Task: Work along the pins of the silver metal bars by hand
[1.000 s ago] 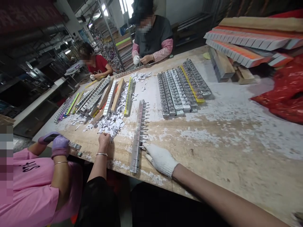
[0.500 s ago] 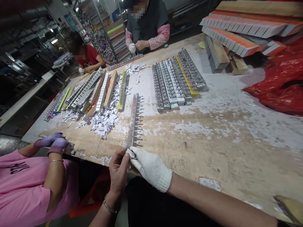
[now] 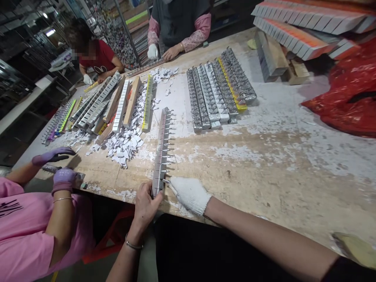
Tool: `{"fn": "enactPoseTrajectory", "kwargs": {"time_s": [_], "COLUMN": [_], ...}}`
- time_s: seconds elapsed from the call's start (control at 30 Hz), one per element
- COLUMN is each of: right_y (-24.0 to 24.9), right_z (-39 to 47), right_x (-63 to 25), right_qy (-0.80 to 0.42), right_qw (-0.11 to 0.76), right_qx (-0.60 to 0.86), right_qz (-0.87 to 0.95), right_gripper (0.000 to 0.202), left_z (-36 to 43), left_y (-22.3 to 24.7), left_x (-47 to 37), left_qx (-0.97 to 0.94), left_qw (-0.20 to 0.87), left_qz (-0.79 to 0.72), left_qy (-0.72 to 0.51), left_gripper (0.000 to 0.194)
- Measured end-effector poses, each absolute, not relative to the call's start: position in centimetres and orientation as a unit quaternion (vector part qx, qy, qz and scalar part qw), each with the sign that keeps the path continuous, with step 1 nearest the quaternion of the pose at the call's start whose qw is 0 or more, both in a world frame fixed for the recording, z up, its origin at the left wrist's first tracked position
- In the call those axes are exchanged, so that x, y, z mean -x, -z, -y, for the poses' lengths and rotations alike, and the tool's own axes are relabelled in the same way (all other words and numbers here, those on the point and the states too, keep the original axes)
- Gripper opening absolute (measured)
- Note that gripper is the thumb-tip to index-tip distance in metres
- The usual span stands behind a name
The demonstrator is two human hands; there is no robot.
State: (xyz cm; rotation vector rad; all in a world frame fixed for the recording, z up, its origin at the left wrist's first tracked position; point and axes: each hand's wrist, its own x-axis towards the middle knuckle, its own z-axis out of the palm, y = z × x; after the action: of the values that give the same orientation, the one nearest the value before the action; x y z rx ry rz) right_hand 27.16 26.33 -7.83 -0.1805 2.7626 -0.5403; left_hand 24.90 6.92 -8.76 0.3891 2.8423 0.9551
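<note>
Both hands shifted onto strip (image 3: 161,149), hiding its near end.

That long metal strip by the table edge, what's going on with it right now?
A person steadies the near end of the metal strip with the bare left hand, while the gloved right hand pinches one of the small pins sticking out of its side. The strip lies flat on the wooden table. Beside it, a co-worker in purple gloves handles another strip.

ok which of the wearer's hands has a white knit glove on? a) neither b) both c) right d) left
c: the right hand wears the white knit glove at the near end of the long metal strip, while the left hand, bare with a wrist bangle, touches that same end.
</note>
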Motion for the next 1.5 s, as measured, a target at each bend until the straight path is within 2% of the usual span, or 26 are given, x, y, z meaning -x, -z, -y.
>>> {"fn": "enactPoseTrajectory", "kwargs": {"time_s": [0.1, 0.27, 0.5, 0.67, 0.87, 1.0, 1.17, 1.3, 1.5], "right_y": [8.0, 9.2, 10.1, 9.8, 8.9, 7.7, 7.2, 8.0, 9.3], "right_z": [-26.0, -25.9, -26.1, -26.1, -26.6, -26.6, -26.7, -27.0, -25.7], "right_x": [-26.4, -25.8, -25.5, -25.3, -24.8, -24.3, -23.9, -24.3, -24.0], "right_qy": [0.182, 0.188, 0.184, 0.137, 0.119, 0.097, 0.096, 0.114, 0.144], "right_qw": [0.136, 0.098, 0.091, 0.120, 0.116, 0.136, 0.118, 0.133, 0.156], "right_qx": [0.043, 0.097, 0.132, 0.156, 0.188, 0.195, 0.213, 0.188, 0.140], "right_qz": [-0.973, -0.972, -0.970, -0.971, -0.968, -0.967, -0.965, -0.966, -0.967], "right_gripper": [0.020, 0.018, 0.027, 0.045, 0.035, 0.028, 0.015, 0.012, 0.016], "left_z": [-6.4, -5.7, -5.4, -5.1, -5.3, -5.7, -6.8, -7.4, -7.4], "left_y": [9.1, 9.6, 9.6, 9.6, 9.5, 9.3, 9.5, 9.9, 9.8], "left_x": [-24.5, -23.9, -23.7, -23.4, -23.6, -24.0, -24.9, -25.2, -25.2], "left_qx": [-0.105, -0.092, -0.101, -0.116, -0.108, -0.107, -0.138, -0.180, -0.202], "left_qw": [0.096, 0.130, 0.131, 0.138, 0.128, 0.094, 0.017, -0.044, -0.023], "left_qz": [-0.910, -0.877, -0.866, -0.870, -0.876, -0.894, -0.925, -0.927, -0.917], "left_qy": [-0.391, -0.453, -0.471, -0.459, -0.453, -0.425, -0.354, -0.324, -0.342], "left_gripper": [0.030, 0.035, 0.034, 0.031, 0.032, 0.030, 0.021, 0.018, 0.018]}}
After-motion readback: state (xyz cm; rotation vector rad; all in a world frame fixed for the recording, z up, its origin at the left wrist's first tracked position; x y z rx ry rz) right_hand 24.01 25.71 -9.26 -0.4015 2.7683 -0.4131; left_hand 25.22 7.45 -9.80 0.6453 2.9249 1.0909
